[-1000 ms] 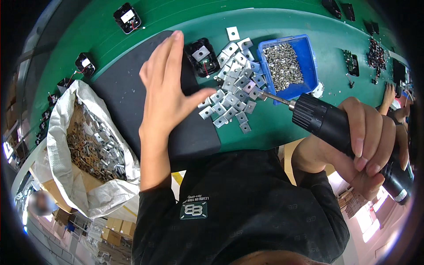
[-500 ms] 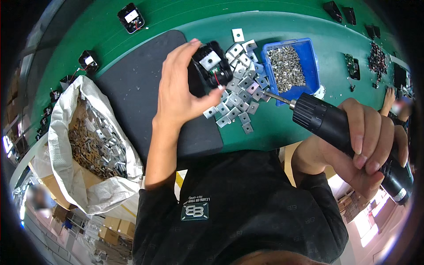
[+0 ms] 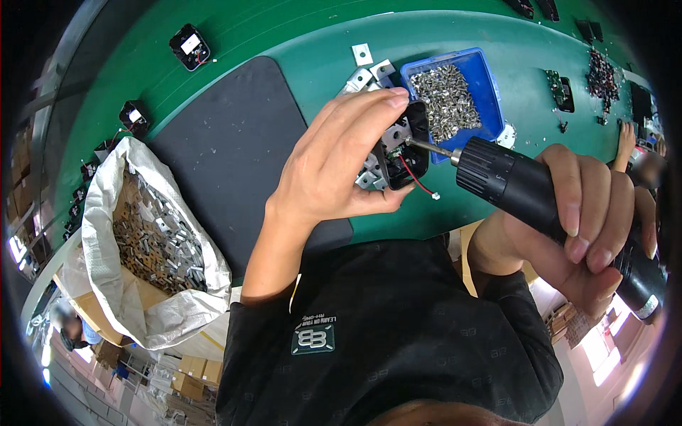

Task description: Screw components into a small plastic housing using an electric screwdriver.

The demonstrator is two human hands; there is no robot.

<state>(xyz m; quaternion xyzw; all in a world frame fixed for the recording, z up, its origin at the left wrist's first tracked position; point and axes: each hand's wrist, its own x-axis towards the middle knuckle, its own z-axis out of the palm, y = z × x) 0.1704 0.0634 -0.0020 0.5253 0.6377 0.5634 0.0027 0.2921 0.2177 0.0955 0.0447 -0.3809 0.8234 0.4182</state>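
My left hand is wrapped round a small black plastic housing, its open side turned to the right. Inside sits a metal plate with a hole, and a red wire with a white plug hangs out. In my right hand is a black electric screwdriver, its bit pointing left with the tip at the plate. Whether a screw is on the tip I cannot tell. Loose square metal plates lie behind the left hand, partly hidden by it.
A blue bin of screws stands beyond the housing. A dark grey mat covers the table's left part. At its left stands a white sack of metal pieces. Another black housing lies at the back left. A co-worker's hand shows at far right.
My left hand has carried the housing rightward and tilted it toward the screwdriver. The bit tip, earlier apart from it, is now at the plate. The view has shifted slightly.
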